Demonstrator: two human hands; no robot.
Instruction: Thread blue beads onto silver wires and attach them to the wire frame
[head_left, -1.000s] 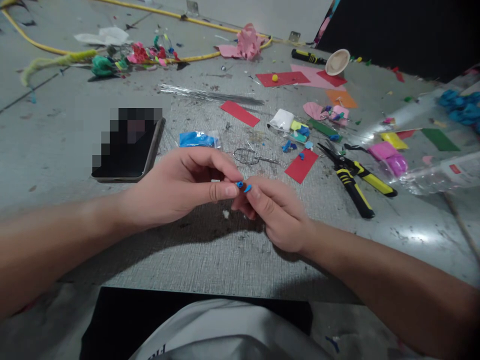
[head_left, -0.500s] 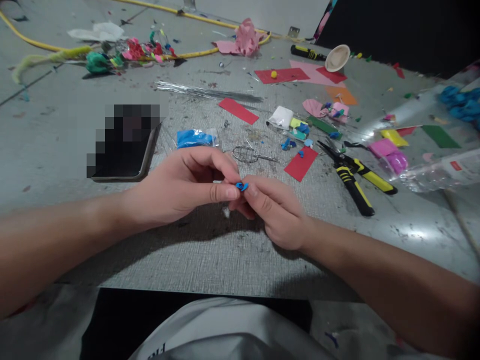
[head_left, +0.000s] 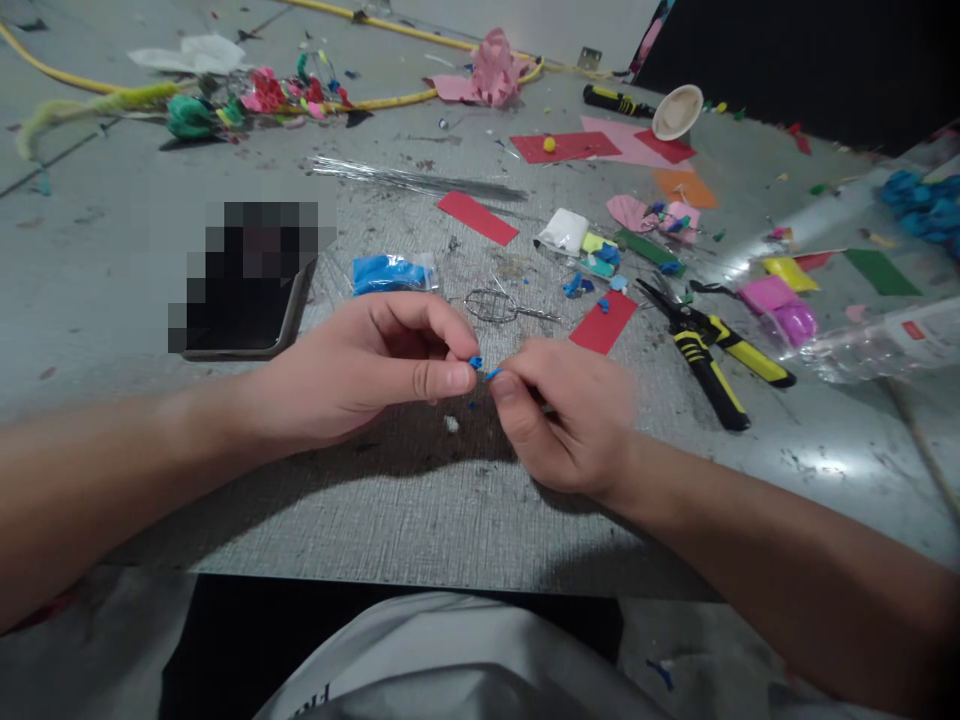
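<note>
Left grip (head_left: 367,370): the blue piece (head_left: 476,362) was pinched at three o'clock, between thumb and forefinger.
Right grip (head_left: 570,415): the blue strip (head_left: 494,374) was pinched at ten o'clock, near the piece.

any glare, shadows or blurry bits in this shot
In the head view, glare whitens the table at right; in the same head view, shadow darkens it below the left hand, the right hand looks slightly blurred at its outer edge, and pixel blocks hide part of the phone.
</note>
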